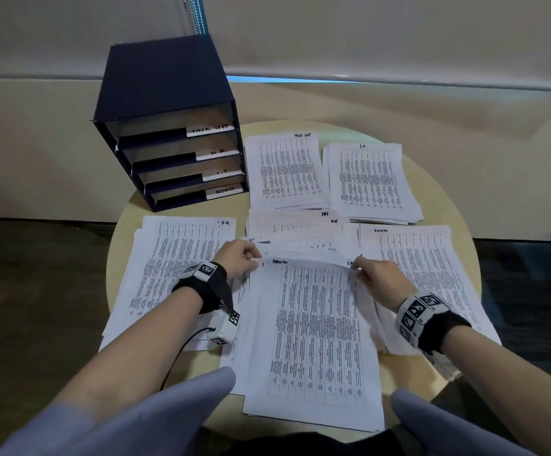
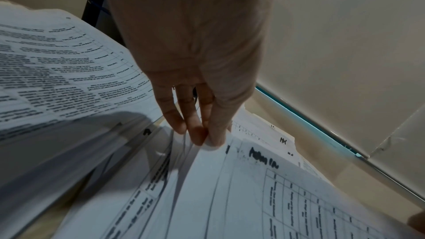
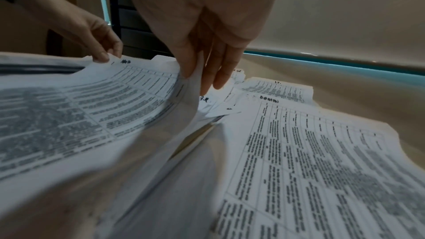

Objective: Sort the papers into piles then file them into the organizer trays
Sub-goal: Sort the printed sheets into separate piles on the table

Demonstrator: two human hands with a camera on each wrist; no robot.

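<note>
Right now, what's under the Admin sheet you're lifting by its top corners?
Under the Admin sheet, pinched by the left hand and right hand, lies a loose stack of more printed sheets; only their fanned edges show. Their labels and count are covered.

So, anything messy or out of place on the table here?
Nothing is spilled or torn. The one untidy spot is the middle stack, fanned and skewed, with corners showing different labels. The four outer piles lie fairly square. Both hands, left and right, pinch the top corners of an Admin sheet. The organizer trays look empty.
</note>
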